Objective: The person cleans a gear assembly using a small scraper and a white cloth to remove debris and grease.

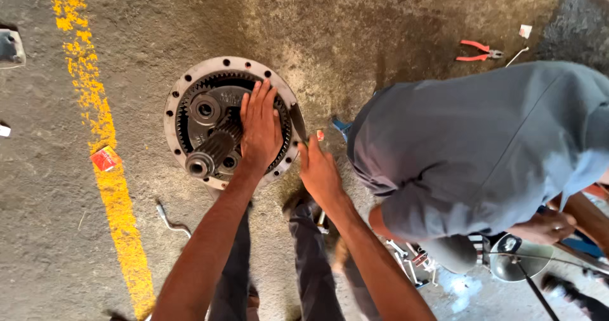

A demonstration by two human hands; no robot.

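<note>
1. A broken yellow painted line (104, 169) is seen running down the rough, oil-stained concrete floor (380, 29) at the left, and a small red and white box (104, 158) is lying on it.
2. A bent metal tool (170, 219) is lying on the floor just right of the line, below the gear housing.
3. A round planetary gear housing (184, 86) is resting flat on the floor left of centre; its pale steel flange is ringed with bolt holes, its inner ring is toothed, and dark, greasy gears and a splined shaft (212, 151) are being shown inside.
4. The left hand (260, 131) is being pressed flat on the gears, fingers spread and closed on nothing; part of the gear set is being hidden by it.
5. The right hand (319, 169) is being held at the housing's right rim, and a slim grey metal bar (298, 123) is being kept against that rim; the grip appears closed on the bar, though the fingers are partly hidden.
6. Dark trousers are being seen between the two forearms.
7. A crouching co-worker in a grey shirt (482, 143) is bending over at the right, blocking the floor there.
8. Red-handled pliers (477, 51) are lying on the floor above the co-worker.
</note>
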